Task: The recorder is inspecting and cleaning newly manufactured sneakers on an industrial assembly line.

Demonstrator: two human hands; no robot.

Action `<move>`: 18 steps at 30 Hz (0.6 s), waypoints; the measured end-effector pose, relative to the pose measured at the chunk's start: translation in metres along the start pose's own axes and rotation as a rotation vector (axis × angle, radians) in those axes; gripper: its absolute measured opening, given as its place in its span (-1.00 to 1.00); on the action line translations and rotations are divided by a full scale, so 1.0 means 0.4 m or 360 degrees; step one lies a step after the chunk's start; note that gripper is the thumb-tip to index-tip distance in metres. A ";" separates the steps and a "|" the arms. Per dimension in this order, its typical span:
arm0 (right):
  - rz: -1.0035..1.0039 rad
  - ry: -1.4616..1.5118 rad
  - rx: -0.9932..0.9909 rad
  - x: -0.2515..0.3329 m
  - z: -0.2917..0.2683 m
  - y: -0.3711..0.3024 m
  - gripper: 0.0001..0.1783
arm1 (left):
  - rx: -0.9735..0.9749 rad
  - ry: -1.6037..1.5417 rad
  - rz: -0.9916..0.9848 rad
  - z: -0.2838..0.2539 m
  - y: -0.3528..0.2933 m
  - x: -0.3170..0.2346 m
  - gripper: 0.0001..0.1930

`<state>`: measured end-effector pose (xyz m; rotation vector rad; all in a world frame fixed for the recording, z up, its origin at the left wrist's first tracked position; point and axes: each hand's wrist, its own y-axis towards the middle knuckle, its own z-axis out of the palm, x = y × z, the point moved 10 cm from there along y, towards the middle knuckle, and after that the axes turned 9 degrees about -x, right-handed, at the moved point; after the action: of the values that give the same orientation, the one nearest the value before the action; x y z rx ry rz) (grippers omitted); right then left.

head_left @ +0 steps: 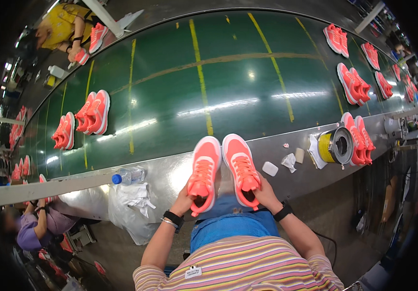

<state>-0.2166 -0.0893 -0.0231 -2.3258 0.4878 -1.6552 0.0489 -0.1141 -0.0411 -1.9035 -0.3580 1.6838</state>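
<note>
Two coral-pink sneakers with white soles are held side by side in front of me, toes pointing away over the metal ledge. My left hand [183, 200] grips the heel of the left sneaker [203, 167] from its outer side. Around the heel of the right sneaker [240, 167] closes my right hand [266, 193]. Laces are on both shoes, and their toes come close together near the belt's edge. The fingers beneath the heels are partly hidden.
Beyond the metal ledge [170, 162] runs a green conveyor belt [163, 87] carrying pairs of coral sneakers [92, 114]. An open can [335, 146], white eraser-like block [270, 169] and crumpled paper [289, 162] lie right; a bottle [129, 175] and plastic bag [132, 208] left. Co-workers stand at left.
</note>
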 end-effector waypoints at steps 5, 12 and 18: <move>-0.0099 0.0496 0.0023 0.042 0.001 -0.059 -0.38 | -0.0144 0.0038 0.0489 0.014 -0.067 -0.061 -0.33; -0.0370 0.0353 -0.0177 0.094 -0.033 -0.093 -0.29 | -0.0437 0.0623 0.0939 -0.063 -0.123 -0.161 -0.20; -0.0591 0.0134 -0.0179 0.175 -0.041 -0.107 -0.28 | -0.0594 0.0683 0.1086 -0.104 -0.161 -0.202 -0.16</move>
<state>-0.2056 -0.0786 0.0594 -2.5576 0.1726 -1.9386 0.0861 -0.1165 0.0639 -2.8219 0.1926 1.5921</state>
